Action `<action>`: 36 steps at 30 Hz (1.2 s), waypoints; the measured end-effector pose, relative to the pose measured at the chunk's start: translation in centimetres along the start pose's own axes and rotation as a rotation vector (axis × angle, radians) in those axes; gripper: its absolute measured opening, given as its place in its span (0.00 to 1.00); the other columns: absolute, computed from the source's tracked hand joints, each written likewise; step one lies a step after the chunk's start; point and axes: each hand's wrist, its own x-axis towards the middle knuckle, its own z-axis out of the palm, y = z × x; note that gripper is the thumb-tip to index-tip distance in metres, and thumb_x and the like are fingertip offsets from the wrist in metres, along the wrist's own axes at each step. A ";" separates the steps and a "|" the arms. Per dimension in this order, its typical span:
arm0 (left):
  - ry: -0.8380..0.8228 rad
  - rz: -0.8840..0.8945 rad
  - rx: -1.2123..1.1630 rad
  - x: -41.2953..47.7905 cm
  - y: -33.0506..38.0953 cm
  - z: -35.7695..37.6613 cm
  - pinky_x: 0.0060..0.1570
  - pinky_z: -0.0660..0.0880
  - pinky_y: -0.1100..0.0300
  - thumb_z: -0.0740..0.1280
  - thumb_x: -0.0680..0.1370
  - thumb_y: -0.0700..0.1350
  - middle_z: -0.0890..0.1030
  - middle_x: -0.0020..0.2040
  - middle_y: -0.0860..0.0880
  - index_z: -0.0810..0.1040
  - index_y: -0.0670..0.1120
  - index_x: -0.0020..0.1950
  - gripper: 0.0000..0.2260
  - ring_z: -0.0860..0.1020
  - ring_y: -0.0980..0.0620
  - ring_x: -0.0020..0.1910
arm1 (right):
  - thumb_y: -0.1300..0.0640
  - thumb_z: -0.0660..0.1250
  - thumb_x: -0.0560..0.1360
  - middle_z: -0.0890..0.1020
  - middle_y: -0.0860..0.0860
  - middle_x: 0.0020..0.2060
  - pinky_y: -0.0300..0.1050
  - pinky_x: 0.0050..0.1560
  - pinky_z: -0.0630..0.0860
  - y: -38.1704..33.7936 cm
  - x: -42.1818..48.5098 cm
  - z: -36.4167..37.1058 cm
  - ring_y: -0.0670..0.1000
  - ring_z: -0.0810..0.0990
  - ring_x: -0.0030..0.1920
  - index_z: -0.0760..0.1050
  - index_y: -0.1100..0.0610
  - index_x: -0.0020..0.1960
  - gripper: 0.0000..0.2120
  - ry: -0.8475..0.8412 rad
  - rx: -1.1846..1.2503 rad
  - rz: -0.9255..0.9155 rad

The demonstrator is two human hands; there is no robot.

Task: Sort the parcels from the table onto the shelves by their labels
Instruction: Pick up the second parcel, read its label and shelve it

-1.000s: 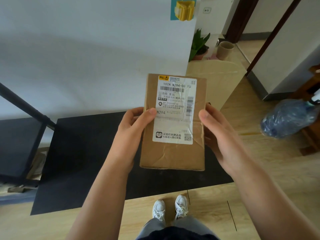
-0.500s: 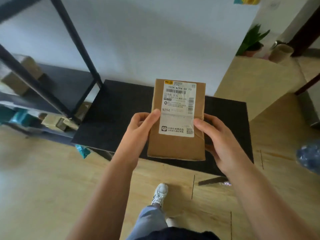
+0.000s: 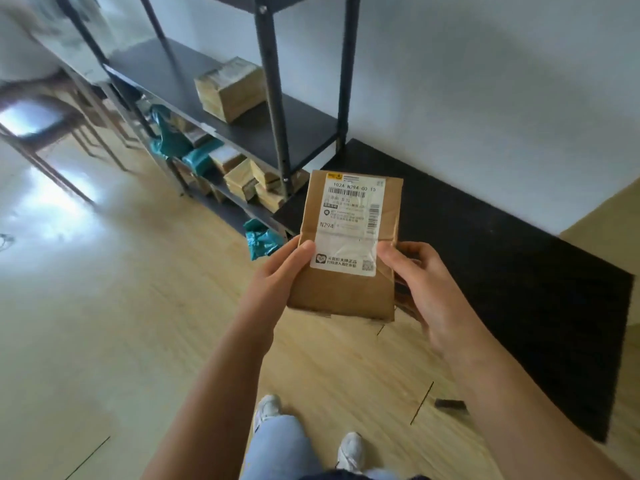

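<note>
Head: parcel [image 3: 349, 251] between both hands' fingers [image 3: 301, 251].

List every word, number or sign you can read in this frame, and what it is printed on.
"102A N294-00 15": top line of the white shipping label on the brown parcel held by the left hand and right hand.
"N294": left side of the same label, mid-height.
Barcodes, QR code and the small Chinese print: too small or blurred to read.
Labels on the parcels on the shelves: unreadable.

Parcel storeroom: metal shelves [image 3: 221, 133] stacked with boxes [image 3: 230, 88].
</note>
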 end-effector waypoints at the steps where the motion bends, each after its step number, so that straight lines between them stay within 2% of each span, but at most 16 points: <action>1: 0.034 0.000 -0.018 -0.2 0.0 -1.4 0.59 0.79 0.54 0.65 0.80 0.57 0.88 0.53 0.55 0.83 0.58 0.62 0.13 0.85 0.55 0.53 | 0.42 0.73 0.72 0.84 0.49 0.57 0.50 0.58 0.79 -0.2 0.1 1.5 0.51 0.83 0.56 0.73 0.50 0.64 0.24 -0.028 -0.007 -0.009; 3: 0.076 0.002 -0.059 -0.4 0.0 -4.3 0.65 0.77 0.49 0.66 0.79 0.58 0.87 0.56 0.53 0.82 0.56 0.66 0.17 0.84 0.51 0.58 | 0.43 0.73 0.72 0.84 0.50 0.57 0.53 0.61 0.79 -0.7 0.3 4.6 0.51 0.84 0.56 0.73 0.50 0.65 0.25 -0.074 -0.011 -0.022; 5: 0.102 0.024 -0.082 -0.5 -0.1 -7.5 0.64 0.77 0.50 0.65 0.81 0.55 0.87 0.57 0.52 0.83 0.54 0.65 0.15 0.84 0.49 0.59 | 0.44 0.73 0.73 0.84 0.50 0.57 0.52 0.60 0.80 -1.3 0.5 8.0 0.51 0.84 0.56 0.73 0.50 0.65 0.24 -0.113 -0.023 -0.030; 8: 0.129 0.057 -0.090 -0.4 0.1 -13.1 0.56 0.78 0.58 0.63 0.82 0.52 0.87 0.57 0.52 0.83 0.52 0.63 0.13 0.84 0.52 0.59 | 0.45 0.73 0.73 0.84 0.51 0.57 0.51 0.58 0.80 -2.2 0.9 13.9 0.52 0.84 0.56 0.73 0.50 0.65 0.23 -0.159 -0.012 -0.023; 10: 0.129 0.070 -0.081 -0.2 0.4 -17.2 0.50 0.77 0.65 0.62 0.83 0.51 0.87 0.56 0.54 0.83 0.53 0.64 0.13 0.84 0.56 0.56 | 0.46 0.72 0.74 0.84 0.51 0.57 0.48 0.53 0.81 -2.7 1.1 18.2 0.52 0.84 0.55 0.74 0.51 0.65 0.22 -0.176 -0.003 -0.029; 12: 0.145 0.074 -0.067 0.0 0.8 -21.5 0.45 0.78 0.68 0.62 0.83 0.52 0.87 0.55 0.55 0.83 0.54 0.63 0.13 0.85 0.59 0.53 | 0.46 0.72 0.74 0.85 0.51 0.56 0.48 0.53 0.82 -3.0 1.3 22.7 0.52 0.85 0.54 0.74 0.51 0.65 0.21 -0.181 0.008 -0.032; 16: 0.186 0.063 -0.057 0.5 1.7 -29.2 0.50 0.76 0.63 0.63 0.82 0.52 0.88 0.54 0.55 0.83 0.54 0.62 0.12 0.85 0.59 0.52 | 0.46 0.74 0.73 0.86 0.52 0.55 0.57 0.62 0.80 -3.3 1.7 30.9 0.55 0.85 0.56 0.75 0.51 0.64 0.22 -0.189 0.038 -0.033; 19: 0.200 0.053 -0.075 1.5 2.5 -33.8 0.50 0.77 0.62 0.63 0.83 0.51 0.88 0.52 0.56 0.84 0.55 0.57 0.10 0.85 0.60 0.49 | 0.46 0.73 0.74 0.86 0.51 0.55 0.54 0.61 0.80 -4.1 2.1 35.6 0.53 0.85 0.55 0.75 0.51 0.64 0.22 -0.199 0.042 -0.050; 26: 0.188 0.085 -0.082 6.9 5.8 -40.1 0.52 0.77 0.61 0.63 0.82 0.53 0.88 0.54 0.55 0.82 0.54 0.64 0.13 0.85 0.56 0.55 | 0.48 0.72 0.75 0.85 0.50 0.55 0.43 0.48 0.82 -8.4 6.1 41.8 0.50 0.85 0.52 0.75 0.51 0.65 0.19 -0.211 0.034 -0.117; 29: 0.189 0.128 -0.055 10.6 7.9 -41.8 0.50 0.77 0.63 0.63 0.82 0.54 0.87 0.54 0.56 0.82 0.57 0.63 0.13 0.84 0.56 0.55 | 0.47 0.73 0.74 0.86 0.51 0.56 0.48 0.53 0.83 -10.8 9.5 43.7 0.52 0.86 0.54 0.76 0.48 0.62 0.19 -0.204 0.033 -0.150; 32: 0.189 0.151 -0.031 14.2 10.5 -43.3 0.56 0.78 0.58 0.64 0.81 0.56 0.87 0.55 0.55 0.81 0.58 0.64 0.14 0.84 0.54 0.56 | 0.45 0.74 0.73 0.87 0.50 0.54 0.54 0.57 0.82 -13.5 12.9 45.5 0.53 0.86 0.54 0.77 0.47 0.62 0.19 -0.205 0.067 -0.179; 34: 0.176 0.159 -0.016 16.6 12.2 -44.3 0.58 0.78 0.57 0.63 0.81 0.56 0.87 0.55 0.55 0.82 0.59 0.61 0.12 0.84 0.53 0.56 | 0.45 0.73 0.73 0.87 0.49 0.54 0.52 0.55 0.83 -15.2 14.7 46.6 0.52 0.86 0.53 0.77 0.46 0.61 0.17 -0.205 0.087 -0.202; 36: 0.181 0.175 -0.020 18.7 14.0 -45.3 0.55 0.78 0.58 0.64 0.81 0.56 0.87 0.54 0.55 0.82 0.59 0.60 0.11 0.84 0.53 0.56 | 0.45 0.73 0.74 0.86 0.48 0.55 0.48 0.54 0.82 -17.1 16.3 47.6 0.49 0.85 0.54 0.77 0.45 0.61 0.17 -0.208 0.082 -0.230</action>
